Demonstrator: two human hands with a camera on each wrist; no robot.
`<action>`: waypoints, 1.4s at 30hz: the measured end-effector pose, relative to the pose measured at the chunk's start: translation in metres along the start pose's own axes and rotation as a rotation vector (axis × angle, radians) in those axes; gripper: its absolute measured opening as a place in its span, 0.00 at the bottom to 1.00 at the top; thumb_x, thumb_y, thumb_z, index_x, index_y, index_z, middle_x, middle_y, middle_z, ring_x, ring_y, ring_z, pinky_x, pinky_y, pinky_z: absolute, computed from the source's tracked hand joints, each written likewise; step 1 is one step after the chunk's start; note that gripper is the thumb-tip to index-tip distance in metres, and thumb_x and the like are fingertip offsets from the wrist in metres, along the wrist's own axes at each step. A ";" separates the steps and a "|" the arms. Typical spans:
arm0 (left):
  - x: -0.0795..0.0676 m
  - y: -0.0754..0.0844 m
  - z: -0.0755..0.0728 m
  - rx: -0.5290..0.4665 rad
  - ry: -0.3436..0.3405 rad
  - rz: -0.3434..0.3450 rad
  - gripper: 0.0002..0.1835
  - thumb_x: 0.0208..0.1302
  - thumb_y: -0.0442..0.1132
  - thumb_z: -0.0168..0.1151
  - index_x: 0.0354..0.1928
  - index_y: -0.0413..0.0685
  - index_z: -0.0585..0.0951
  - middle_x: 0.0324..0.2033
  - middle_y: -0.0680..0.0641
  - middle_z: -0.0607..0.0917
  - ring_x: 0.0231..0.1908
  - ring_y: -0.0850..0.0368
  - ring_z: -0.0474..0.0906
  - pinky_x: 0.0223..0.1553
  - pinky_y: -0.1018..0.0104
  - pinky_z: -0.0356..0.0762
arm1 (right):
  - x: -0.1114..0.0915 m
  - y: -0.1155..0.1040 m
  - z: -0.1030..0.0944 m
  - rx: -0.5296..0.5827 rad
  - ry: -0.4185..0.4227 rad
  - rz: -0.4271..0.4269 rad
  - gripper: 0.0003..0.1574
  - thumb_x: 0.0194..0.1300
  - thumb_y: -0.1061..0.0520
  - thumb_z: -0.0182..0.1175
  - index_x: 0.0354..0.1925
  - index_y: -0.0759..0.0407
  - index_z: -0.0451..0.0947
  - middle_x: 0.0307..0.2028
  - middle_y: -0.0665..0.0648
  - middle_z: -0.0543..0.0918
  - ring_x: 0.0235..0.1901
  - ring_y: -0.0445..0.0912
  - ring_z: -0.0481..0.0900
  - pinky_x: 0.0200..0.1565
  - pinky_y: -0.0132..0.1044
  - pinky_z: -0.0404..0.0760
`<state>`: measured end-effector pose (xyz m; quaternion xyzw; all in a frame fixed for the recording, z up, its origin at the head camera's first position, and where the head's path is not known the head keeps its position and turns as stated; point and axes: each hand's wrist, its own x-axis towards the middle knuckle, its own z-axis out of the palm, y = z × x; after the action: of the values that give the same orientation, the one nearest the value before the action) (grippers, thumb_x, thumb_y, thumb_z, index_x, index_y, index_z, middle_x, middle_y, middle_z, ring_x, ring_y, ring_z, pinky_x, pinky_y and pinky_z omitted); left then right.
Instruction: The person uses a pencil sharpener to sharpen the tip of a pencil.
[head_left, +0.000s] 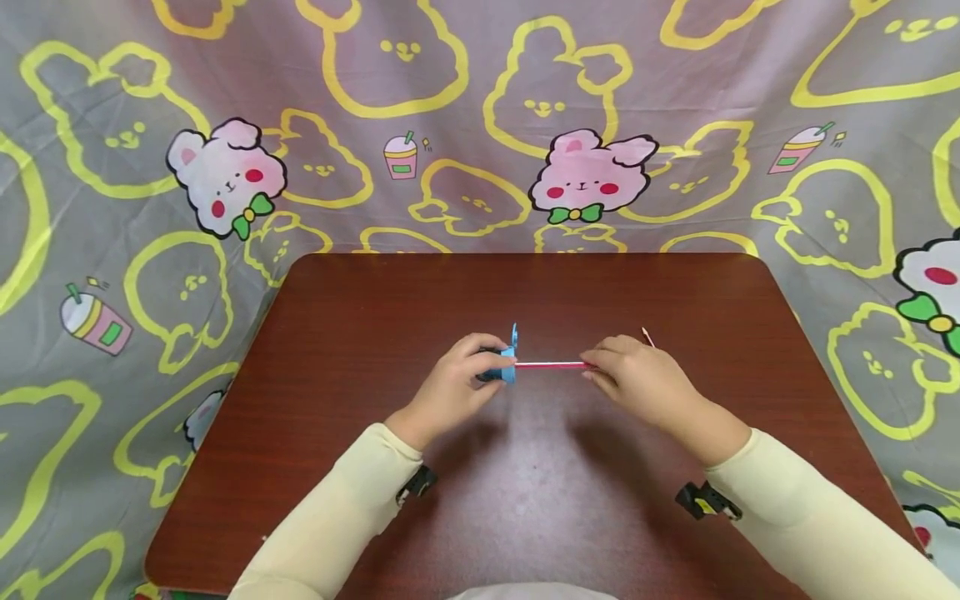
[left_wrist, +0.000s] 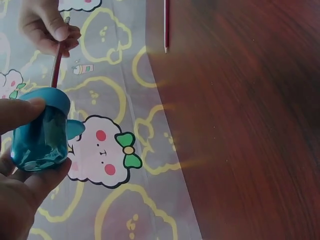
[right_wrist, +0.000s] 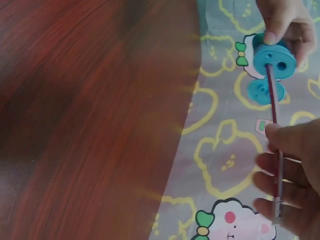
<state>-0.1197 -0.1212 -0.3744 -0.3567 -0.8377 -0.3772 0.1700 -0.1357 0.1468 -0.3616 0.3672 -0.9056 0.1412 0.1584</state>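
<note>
My left hand (head_left: 453,379) grips a blue pencil sharpener (left_wrist: 41,135) with a see-through container, its thumb and fingers around the sides. The sharpener's round lid (right_wrist: 266,91) hangs flipped open beside the holed face. A red pencil (head_left: 551,365) runs level from that face to my right hand (head_left: 641,375), which pinches it between thumb and fingers. In the right wrist view, the pencil's front end meets the face beside a dark round hole, and its silvery back end shows past the fingers.
A second pencil (left_wrist: 167,25) lies on the brown wooden table (head_left: 375,308), just beyond my right hand. A patterned cloth (head_left: 465,108) hangs behind the table and along both sides.
</note>
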 end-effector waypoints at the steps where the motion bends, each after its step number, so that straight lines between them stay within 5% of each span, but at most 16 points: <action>1: 0.000 0.000 -0.001 -0.017 -0.004 -0.024 0.15 0.47 0.28 0.67 0.40 0.46 0.82 0.43 0.47 0.76 0.44 0.57 0.72 0.32 0.79 0.76 | -0.001 0.000 0.001 -0.009 0.038 -0.021 0.14 0.49 0.56 0.66 0.38 0.57 0.82 0.33 0.51 0.80 0.36 0.47 0.77 0.30 0.41 0.79; 7: 0.000 0.001 -0.002 -0.063 -0.018 -0.084 0.17 0.47 0.28 0.67 0.42 0.46 0.82 0.43 0.48 0.75 0.40 0.59 0.74 0.30 0.78 0.77 | -0.004 0.002 0.007 -0.041 0.220 -0.141 0.14 0.46 0.63 0.65 0.36 0.59 0.81 0.31 0.53 0.78 0.32 0.47 0.75 0.23 0.39 0.78; 15: -0.001 0.000 0.000 -0.019 -0.012 -0.007 0.16 0.45 0.27 0.68 0.40 0.45 0.83 0.43 0.47 0.76 0.45 0.57 0.71 0.34 0.78 0.76 | -0.005 0.002 0.006 0.009 0.233 -0.153 0.12 0.42 0.66 0.67 0.30 0.59 0.82 0.26 0.51 0.76 0.28 0.45 0.74 0.23 0.36 0.78; 25: -0.005 -0.002 0.007 0.048 0.024 0.139 0.14 0.46 0.29 0.68 0.38 0.45 0.83 0.43 0.45 0.78 0.46 0.53 0.72 0.46 0.70 0.73 | -0.007 0.009 0.006 0.135 0.056 -0.129 0.09 0.43 0.64 0.69 0.29 0.61 0.82 0.23 0.48 0.75 0.25 0.39 0.72 0.25 0.32 0.75; 32: -0.007 0.001 0.011 0.068 0.030 0.223 0.12 0.48 0.27 0.64 0.36 0.47 0.84 0.42 0.45 0.78 0.47 0.53 0.72 0.49 0.70 0.72 | -0.010 0.018 0.003 0.376 -0.225 0.010 0.06 0.51 0.63 0.64 0.32 0.60 0.83 0.25 0.46 0.78 0.26 0.37 0.75 0.28 0.31 0.76; 36: -0.009 0.001 0.010 0.052 0.038 0.214 0.11 0.48 0.27 0.65 0.35 0.47 0.84 0.42 0.45 0.78 0.46 0.54 0.73 0.48 0.70 0.72 | -0.012 0.026 -0.001 0.481 -0.378 0.101 0.05 0.55 0.61 0.61 0.32 0.56 0.83 0.28 0.48 0.81 0.29 0.38 0.76 0.31 0.33 0.77; 42: -0.011 -0.001 0.007 0.015 0.072 0.144 0.13 0.46 0.27 0.67 0.36 0.45 0.84 0.42 0.45 0.78 0.46 0.53 0.72 0.45 0.67 0.75 | -0.016 0.031 -0.004 0.482 -0.417 0.146 0.06 0.55 0.59 0.62 0.33 0.54 0.83 0.28 0.46 0.80 0.29 0.37 0.76 0.31 0.32 0.77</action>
<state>-0.1132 -0.1215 -0.3862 -0.4010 -0.8058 -0.3705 0.2294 -0.1463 0.1799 -0.3683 0.3492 -0.8830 0.2843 -0.1324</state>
